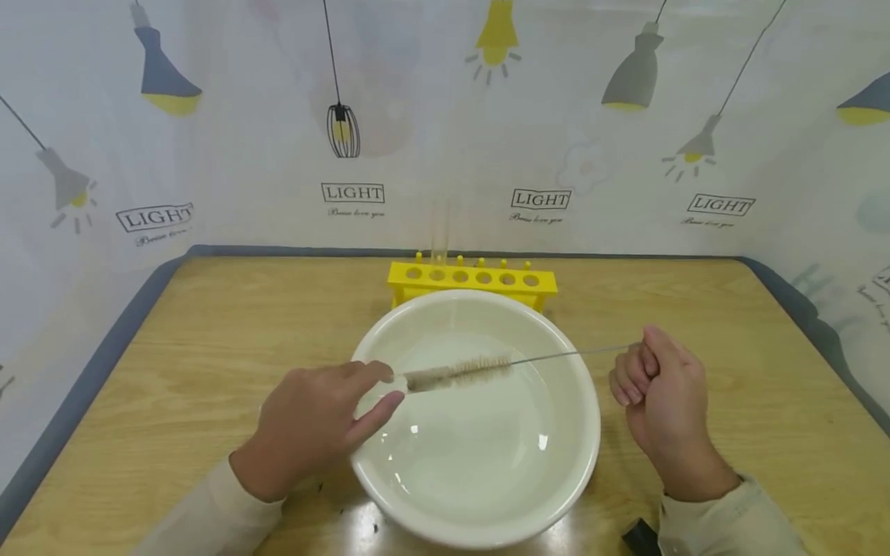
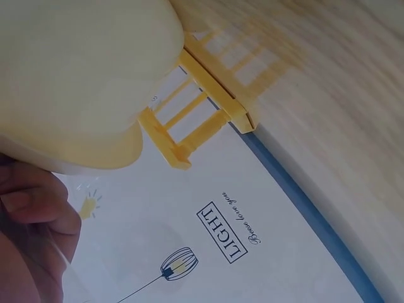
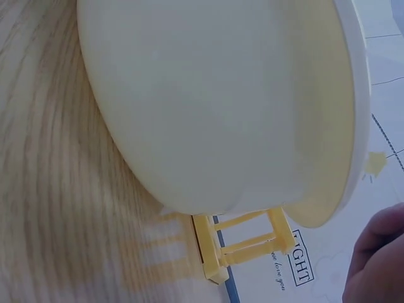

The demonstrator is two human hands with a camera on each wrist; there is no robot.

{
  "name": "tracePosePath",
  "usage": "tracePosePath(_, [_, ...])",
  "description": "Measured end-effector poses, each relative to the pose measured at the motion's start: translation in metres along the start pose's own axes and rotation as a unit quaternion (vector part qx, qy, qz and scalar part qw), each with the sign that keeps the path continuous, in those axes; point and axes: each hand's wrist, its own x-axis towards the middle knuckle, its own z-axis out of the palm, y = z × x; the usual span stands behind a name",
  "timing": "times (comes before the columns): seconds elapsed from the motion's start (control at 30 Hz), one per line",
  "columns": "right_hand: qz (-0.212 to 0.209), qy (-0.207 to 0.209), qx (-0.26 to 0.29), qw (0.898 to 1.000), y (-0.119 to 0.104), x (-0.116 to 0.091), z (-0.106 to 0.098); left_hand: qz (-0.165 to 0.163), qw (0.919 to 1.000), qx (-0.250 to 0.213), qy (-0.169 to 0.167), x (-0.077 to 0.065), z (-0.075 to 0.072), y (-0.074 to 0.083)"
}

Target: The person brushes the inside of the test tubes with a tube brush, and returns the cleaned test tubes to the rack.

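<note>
A test tube brush with pale bristles lies level above the white basin. Its thin wire handle runs to my right hand, which grips the end with curled fingers to the right of the rim. My left hand, over the basin's left rim, pinches what looks like a clear test tube between thumb and fingers. The brush's left part looks narrow and pressed in, seemingly inside the tube; the glass is hard to make out. Bright reflections show in the basin, apparently on water.
Behind the basin stands a yellow test tube rack with one clear tube upright in its second hole from the left. A dark object lies by the right sleeve. A lamp-printed curtain borders the wooden table.
</note>
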Motion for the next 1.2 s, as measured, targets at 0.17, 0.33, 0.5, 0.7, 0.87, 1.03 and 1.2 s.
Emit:
tracePosePath(0.17, [0.001, -0.006, 0.012, 1.0, -0.001, -0.001, -0.001, 0.001, 1.0, 0.002, -0.004, -0.001, -0.001, 0.0])
tracePosePath(0.33, [-0.003, -0.007, 0.013, 1.0, -0.003, 0.001, 0.0, -0.002, 1.0, -0.001, -0.008, -0.002, -0.001, 0.0])
tracePosePath(0.5, [-0.004, 0.0, -0.004, 1.0, -0.003, 0.0, -0.001, -0.005, 0.9999, -0.003, -0.008, -0.001, 0.0, 0.001])
tracePosePath(0.7, [-0.009, 0.04, -0.056, 0.998, -0.001, -0.005, 0.008, -0.008, 0.9999, -0.005, 0.006, 0.0, -0.001, 0.002])
tracePosePath(0.87, [-0.02, 0.046, -0.066, 0.997, -0.002, -0.008, 0.014, -0.009, 0.9999, -0.007, 0.007, -0.001, -0.001, 0.002])
tracePosePath(1.03, [-0.019, 0.054, -0.077, 0.995, -0.001, -0.01, 0.017, -0.014, 0.9998, -0.013, 0.002, -0.001, -0.001, 0.002])
tracePosePath(1.2, [-0.02, 0.069, -0.069, 0.995, 0.0, -0.011, 0.02, -0.017, 0.9997, -0.017, -0.001, 0.0, -0.001, 0.002])
